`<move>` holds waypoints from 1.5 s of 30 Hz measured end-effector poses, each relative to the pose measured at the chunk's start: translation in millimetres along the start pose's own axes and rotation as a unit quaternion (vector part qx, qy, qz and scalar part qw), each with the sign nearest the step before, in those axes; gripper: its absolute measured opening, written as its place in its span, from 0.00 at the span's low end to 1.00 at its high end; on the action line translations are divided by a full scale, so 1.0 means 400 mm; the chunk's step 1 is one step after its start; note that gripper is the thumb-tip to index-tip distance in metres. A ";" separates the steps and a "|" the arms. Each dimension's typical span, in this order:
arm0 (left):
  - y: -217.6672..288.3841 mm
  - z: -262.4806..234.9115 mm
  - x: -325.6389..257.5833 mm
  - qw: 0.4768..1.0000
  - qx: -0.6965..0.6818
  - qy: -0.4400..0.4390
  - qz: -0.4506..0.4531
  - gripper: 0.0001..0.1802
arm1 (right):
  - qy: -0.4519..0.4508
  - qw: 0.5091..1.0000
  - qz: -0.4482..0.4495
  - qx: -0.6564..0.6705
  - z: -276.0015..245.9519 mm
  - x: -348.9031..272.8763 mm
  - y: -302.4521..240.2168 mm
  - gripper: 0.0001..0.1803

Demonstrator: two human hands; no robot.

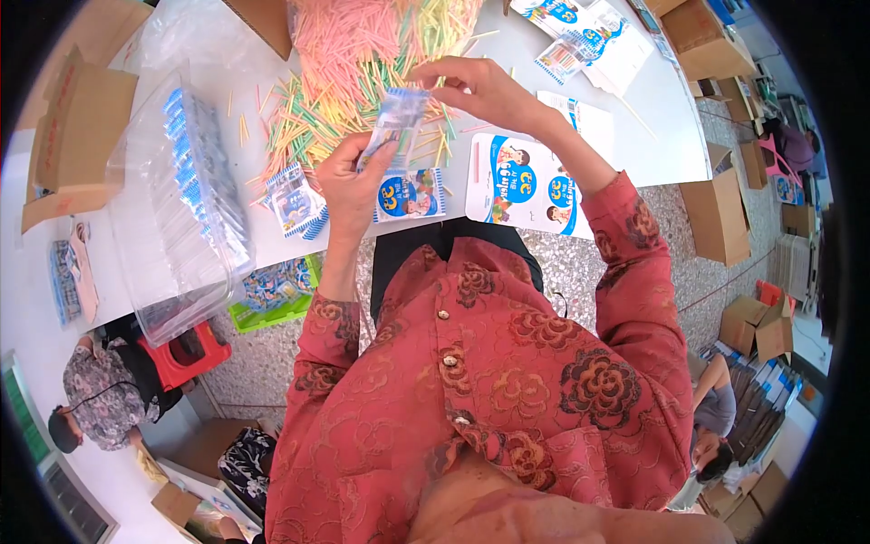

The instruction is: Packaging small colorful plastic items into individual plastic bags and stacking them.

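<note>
My left hand (pixel 349 186) grips a clear plastic packet (pixel 399 122) with blue-and-white ends, thumb across its front. At the packet's upper edge, the curled fingers of my right hand (pixel 485 91) pinch its corner. What the packet holds is hard to make out. Just beyond both hands spreads a heap of thin pink, green and yellow sticks (pixel 340 104). A blue printed packet (pixel 410 195) lies below my left hand, by the table edge. Another packet (pixel 296 199) rests to its left. Under my right forearm is a flat white-and-blue printed carton (pixel 521 186).
To the left, a clear plastic bin (pixel 159 227) holds a row of blue-edged packets (pixel 195 168). More cartons (pixel 589 41) sit at the far right of the white table (pixel 666 136). A green crate (pixel 272 308) stands below the table. Other people sit at both sides.
</note>
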State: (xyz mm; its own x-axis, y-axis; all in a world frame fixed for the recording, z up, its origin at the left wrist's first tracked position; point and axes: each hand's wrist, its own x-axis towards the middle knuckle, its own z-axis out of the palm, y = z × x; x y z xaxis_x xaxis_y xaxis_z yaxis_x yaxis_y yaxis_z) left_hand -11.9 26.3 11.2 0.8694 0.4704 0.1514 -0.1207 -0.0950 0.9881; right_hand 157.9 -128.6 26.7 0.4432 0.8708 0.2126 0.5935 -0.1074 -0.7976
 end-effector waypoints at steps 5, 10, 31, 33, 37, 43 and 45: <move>-0.005 -0.014 -0.003 1.000 0.005 0.012 -0.018 0.07 | 0.019 0.976 -0.033 -0.217 0.038 -0.055 0.095 0.15; -0.018 -0.005 0.000 0.995 -0.094 0.007 -0.035 0.07 | 0.062 0.962 0.095 -0.249 0.087 -0.073 0.106 0.09; -0.039 -0.001 -0.012 0.974 -0.221 -0.008 -0.050 0.08 | 0.117 0.991 0.063 0.023 -0.078 -0.061 -0.131 0.09; -0.037 0.001 -0.012 0.975 -0.216 -0.009 -0.052 0.08 | 0.086 0.994 0.050 0.038 -0.092 -0.061 -0.175 0.09; -0.030 0.003 -0.014 0.981 -0.187 -0.023 -0.041 0.07 | 0.046 0.996 0.049 0.058 -0.079 -0.062 -0.191 0.08; -0.022 0.004 -0.017 0.978 -0.205 -0.025 -0.036 0.07 | 0.035 0.993 0.058 0.092 -0.072 -0.056 -0.192 0.08; -0.025 0.004 -0.017 0.978 -0.204 -0.022 -0.035 0.07 | 0.036 0.994 0.053 0.094 -0.076 -0.054 -0.188 0.09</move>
State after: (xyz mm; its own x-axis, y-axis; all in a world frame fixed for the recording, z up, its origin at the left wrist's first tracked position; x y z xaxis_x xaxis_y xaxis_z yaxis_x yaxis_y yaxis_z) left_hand -15.8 22.8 0.3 0.9013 0.4235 0.0912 -0.2340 0.2989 0.9251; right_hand 124.2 -153.9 99.1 0.5474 0.8223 0.1555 0.4078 -0.0998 -0.9076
